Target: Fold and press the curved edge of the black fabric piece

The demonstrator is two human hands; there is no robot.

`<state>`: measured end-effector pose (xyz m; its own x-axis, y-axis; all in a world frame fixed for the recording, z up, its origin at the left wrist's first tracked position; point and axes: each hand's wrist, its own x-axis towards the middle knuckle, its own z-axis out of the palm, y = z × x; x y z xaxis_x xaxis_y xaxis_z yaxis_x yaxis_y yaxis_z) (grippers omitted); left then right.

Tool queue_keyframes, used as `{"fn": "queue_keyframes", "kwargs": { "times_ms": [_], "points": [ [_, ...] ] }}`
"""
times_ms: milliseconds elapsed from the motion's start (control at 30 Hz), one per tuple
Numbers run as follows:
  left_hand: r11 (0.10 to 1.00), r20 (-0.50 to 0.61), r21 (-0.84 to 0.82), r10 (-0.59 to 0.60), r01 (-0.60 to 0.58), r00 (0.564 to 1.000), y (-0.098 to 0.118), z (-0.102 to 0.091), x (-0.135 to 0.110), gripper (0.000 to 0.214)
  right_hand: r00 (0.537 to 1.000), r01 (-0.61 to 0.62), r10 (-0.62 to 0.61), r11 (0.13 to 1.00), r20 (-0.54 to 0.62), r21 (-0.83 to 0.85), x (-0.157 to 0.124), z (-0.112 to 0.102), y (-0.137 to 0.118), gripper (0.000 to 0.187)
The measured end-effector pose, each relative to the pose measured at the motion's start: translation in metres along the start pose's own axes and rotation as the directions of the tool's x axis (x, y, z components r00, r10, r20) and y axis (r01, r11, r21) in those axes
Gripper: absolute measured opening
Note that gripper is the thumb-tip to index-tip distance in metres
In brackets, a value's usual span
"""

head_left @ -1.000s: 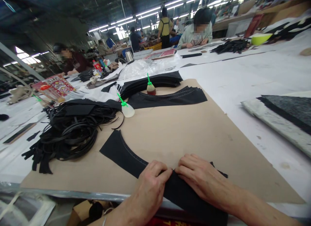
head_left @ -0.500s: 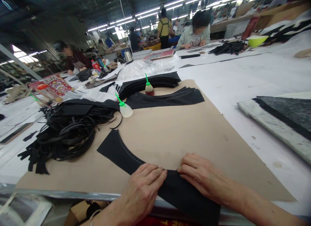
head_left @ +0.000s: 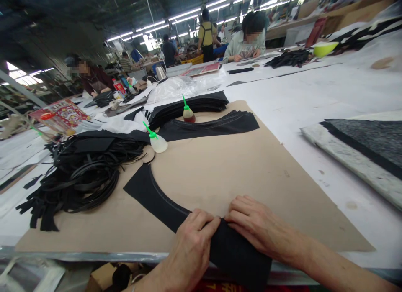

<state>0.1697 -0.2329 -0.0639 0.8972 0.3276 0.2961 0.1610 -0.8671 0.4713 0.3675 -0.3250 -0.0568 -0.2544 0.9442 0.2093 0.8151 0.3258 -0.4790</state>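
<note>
A curved black fabric piece [head_left: 150, 195] with a stitched inner edge lies on a sheet of brown paper [head_left: 226, 170] near the table's front edge. My left hand [head_left: 193, 242] and my right hand [head_left: 256, 227] press on the piece's near end, fingertips almost meeting at its inner edge, fingers bent and close together. Part of the piece hangs over the table edge below my hands.
A heap of black strips [head_left: 81, 170] lies at the left. Two small glue bottles with green nozzles [head_left: 156, 141] [head_left: 187, 113] stand beside stacked black cut pieces [head_left: 213, 124]. A grey felt slab [head_left: 361, 149] lies at the right. Other people work at the far tables.
My left hand slid back toward my right hand, so the fingertips nearly touch again at the fabric's edge. The view has shifted slightly.
</note>
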Motion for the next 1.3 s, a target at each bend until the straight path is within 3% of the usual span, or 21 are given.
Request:
{"fn": "queue_keyframes", "kwargs": {
  "times_ms": [200, 367, 467, 633, 800, 933, 1133, 1300],
  "points": [
    [0.975, 0.029, 0.158, 0.154, -0.156, 0.988, -0.002, -0.003, -0.008, 0.041, 1.0, -0.015, 0.015, 1.0, -0.006, 0.012, -0.005, -0.003, 0.005, 0.013],
    [0.961, 0.024, 0.205, 0.187, -0.188, 0.982, 0.001, -0.007, -0.006, 0.04, 0.999, -0.048, 0.048, 0.999, -0.004, 0.026, -0.01, -0.01, 0.006, 0.013],
    [0.98, -0.019, 0.159, 0.126, -0.122, 0.992, 0.005, -0.006, -0.002, 0.034, 0.995, -0.1, 0.1, 0.994, 0.01, 0.046, -0.011, -0.013, 0.005, 0.019],
    [0.993, -0.082, 0.046, -0.107, 0.111, 0.991, 0.012, 0.002, 0.008, 0.021, 0.983, -0.181, 0.178, 0.978, 0.036, 0.105, -0.009, -0.016, 0.007, 0.015],
    [0.971, 0.043, -0.125, -0.202, 0.206, 0.978, 0.021, 0.006, 0.027, 0.037, 0.971, -0.239, 0.231, 0.954, 0.062, 0.182, -0.008, -0.02, 0.008, 0.013],
    [0.961, 0.127, -0.156, -0.209, 0.228, 0.97, 0.026, 0.006, 0.036, 0.037, 0.968, -0.252, 0.24, 0.945, 0.079, 0.209, -0.008, -0.022, 0.009, 0.013],
    [0.996, 0.093, -0.008, -0.093, 0.094, 0.991, 0.028, 0.013, 0.027, 0.034, 0.987, -0.158, 0.155, 0.965, 0.033, 0.208, -0.015, -0.023, 0.014, 0.011],
    [0.984, 0.001, 0.137, 0.11, -0.11, 0.994, 0.021, 0.024, 0.016, 0.038, 0.996, -0.089, 0.084, 0.982, 0.034, 0.166, -0.024, -0.026, 0.016, 0.01]
  ]
}}
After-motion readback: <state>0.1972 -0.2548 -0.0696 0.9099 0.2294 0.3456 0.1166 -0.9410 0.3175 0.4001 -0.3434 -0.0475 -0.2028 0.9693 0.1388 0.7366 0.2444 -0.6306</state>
